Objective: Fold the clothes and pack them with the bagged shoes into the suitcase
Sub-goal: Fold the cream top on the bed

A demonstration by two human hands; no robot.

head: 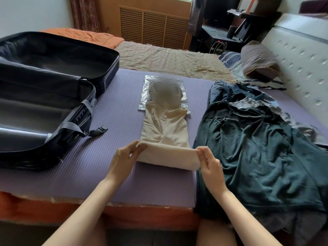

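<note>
Bed (168, 59) filled most of the view, with a ribbed purple mat (115, 107) laid over its near half. White padded headboard (301, 59) on the right, striped pillow (259, 61) against it. Louvred wooden panel (152, 27) under the window at the back, and dark shelving beside it.

Black suitcase (113, 63) lay open on the mat at far left, its strap buckle (103, 129) trailing out onto the mat. No folded clothes could be seen in it, so packing had probably not begun.

Pile of dark green and grey clothes (257, 148) lay unfolded on the right, just beside the work area and hanging over the bed edge.

Beige garment (165, 128) lay lengthwise mid-mat, well apart from the suitcase. Its near end was turned up into a roll (166, 157), and its far end rested on a clear plastic bag (147, 89). That spot was blurred, so the bag's contents could not be told.

Left hand (124, 157) pinched the roll's left end between thumb and curled fingers. Right hand (211, 164) pinched the right end the same way.

The step was judged to be folding or rolling the beige garment, early in the task. The next move likely called for both hands to turn the roll away evenly and keep the edges square. The far end had to come off the bag without dragging it.
</note>
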